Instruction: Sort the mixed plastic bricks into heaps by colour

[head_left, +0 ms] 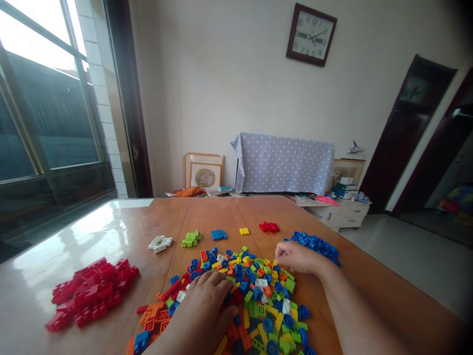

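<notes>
My left hand (207, 305) lies palm down on the near left part of a large mixed pile of toy building bricks (258, 296), its thumb apart from the fingers. The fingertips dip among the bricks, and nothing shows in its grasp. At the pile's right edge, my right hand (297, 257) is closed, fingers curled together; whatever they hold is hidden. Just behind that hand sits a heap of blue bricks (314, 242). The mixed pile has orange, green, yellow, blue, red and white pieces, with round blue wheel-like parts among them.
A red brick heap (94, 291) stands left on the wooden table (218, 212). Small groups line up behind the pile: white bricks (160, 243), green bricks (191, 239), blue bricks (219, 234), yellow bricks (244, 231) and red bricks (269, 227). A cloth-covered object (284, 162) stands beyond.
</notes>
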The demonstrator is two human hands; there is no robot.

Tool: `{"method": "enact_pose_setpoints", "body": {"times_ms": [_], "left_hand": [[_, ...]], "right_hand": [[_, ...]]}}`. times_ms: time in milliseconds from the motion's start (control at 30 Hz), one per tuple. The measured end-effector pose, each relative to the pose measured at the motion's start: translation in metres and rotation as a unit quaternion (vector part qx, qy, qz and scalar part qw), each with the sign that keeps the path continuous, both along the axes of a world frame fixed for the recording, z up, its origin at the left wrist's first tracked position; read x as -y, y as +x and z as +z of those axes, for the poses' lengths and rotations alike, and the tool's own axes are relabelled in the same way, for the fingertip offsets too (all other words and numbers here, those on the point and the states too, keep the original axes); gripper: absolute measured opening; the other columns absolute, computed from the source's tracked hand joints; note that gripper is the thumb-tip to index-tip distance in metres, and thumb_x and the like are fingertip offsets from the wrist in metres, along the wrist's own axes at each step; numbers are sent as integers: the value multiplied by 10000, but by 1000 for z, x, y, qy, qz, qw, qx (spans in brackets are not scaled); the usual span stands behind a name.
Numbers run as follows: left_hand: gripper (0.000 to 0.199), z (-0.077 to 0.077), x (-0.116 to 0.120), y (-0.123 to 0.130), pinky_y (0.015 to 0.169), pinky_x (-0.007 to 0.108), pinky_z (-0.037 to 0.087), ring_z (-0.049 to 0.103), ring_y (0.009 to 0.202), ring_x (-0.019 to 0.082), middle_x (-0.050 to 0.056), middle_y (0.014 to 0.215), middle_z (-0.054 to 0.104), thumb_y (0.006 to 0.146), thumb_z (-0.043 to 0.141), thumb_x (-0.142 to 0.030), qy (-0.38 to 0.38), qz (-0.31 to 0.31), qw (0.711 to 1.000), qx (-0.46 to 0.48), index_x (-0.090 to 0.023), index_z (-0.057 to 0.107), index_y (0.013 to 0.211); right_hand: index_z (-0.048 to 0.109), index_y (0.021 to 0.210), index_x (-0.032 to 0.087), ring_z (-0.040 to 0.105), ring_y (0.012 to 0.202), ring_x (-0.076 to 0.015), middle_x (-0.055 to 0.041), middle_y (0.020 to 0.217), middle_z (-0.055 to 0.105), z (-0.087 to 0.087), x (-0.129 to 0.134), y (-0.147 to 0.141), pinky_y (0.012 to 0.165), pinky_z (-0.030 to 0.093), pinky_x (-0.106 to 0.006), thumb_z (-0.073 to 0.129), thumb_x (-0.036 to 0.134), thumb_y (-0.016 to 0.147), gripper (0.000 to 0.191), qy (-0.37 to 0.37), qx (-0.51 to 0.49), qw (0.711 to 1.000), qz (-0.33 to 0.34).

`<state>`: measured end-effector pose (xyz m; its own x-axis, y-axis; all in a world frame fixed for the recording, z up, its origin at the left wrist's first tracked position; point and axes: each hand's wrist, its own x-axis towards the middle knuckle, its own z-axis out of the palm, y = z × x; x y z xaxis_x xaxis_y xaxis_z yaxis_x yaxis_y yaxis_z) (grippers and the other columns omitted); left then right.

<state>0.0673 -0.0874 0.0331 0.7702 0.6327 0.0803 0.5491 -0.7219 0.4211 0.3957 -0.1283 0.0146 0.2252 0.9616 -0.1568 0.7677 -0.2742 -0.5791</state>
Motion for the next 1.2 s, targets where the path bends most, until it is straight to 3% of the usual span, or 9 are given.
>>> {"method": "enact_pose_setpoints", "body": {"times_ms": [400, 567, 733, 833, 1000, 1200], "left_hand": [[318, -6, 2, 0, 1008, 383, 468, 586, 1154, 261, 32, 1215, 667, 850, 633, -264, -6, -54, 998, 37, -279, 686, 1163], [315, -3, 5, 1, 1019, 352, 466, 604, 1128, 234, 27, 1206, 676, 882, 587, -228, -10, -76, 996, 35, -277, 685, 1178], [300, -3, 6, 3, 1012, 325, 462, 600, 1118, 218, 23, 1186, 677, 899, 574, -213, -8, -83, 995, 57, -284, 690, 1167], [270, -5, 5, 3, 974, 307, 469, 605, 1079, 205, 20, 1145, 682, 915, 558, -212, -7, -79, 994, 80, -281, 694, 1139], [267, -10, -1, 3, 951, 314, 473, 602, 1072, 213, 24, 1151, 675, 937, 543, -250, 4, -63, 995, 82, -295, 692, 1154], [279, -8, -1, 2, 942, 309, 475, 604, 1065, 207, 23, 1137, 678, 955, 525, -271, 3, -56, 996, 69, -310, 690, 1177]], "right_hand": [[689, 938, 160, 461, 579, -96, 55, 636, 520, -8, -12, -26, 487, 280, -187, 632, 187, 769, 180, 5, -35, 995, 89], [666, 891, 159, 469, 586, -101, 49, 636, 527, -11, -14, -34, 512, 318, -190, 622, 213, 786, 126, 33, -69, 991, 105], [634, 940, 172, 545, 593, -118, 25, 713, 606, 1, -6, -37, 530, 395, -200, 585, 291, 838, 164, 10, -153, 981, 119], [619, 944, 169, 570, 617, -120, 10, 736, 632, 6, -1, -18, 563, 422, -200, 544, 265, 842, 159, 30, -147, 986, 70], [602, 953, 172, 575, 612, -108, 1, 749, 638, 1, 2, 22, 550, 416, -185, 497, 216, 833, 166, 28, -57, 997, -50], [574, 834, 182, 602, 575, -114, -15, 730, 657, -2, 5, 21, 467, 366, -173, 490, 195, 808, 89, -27, 21, 998, -50]]}}
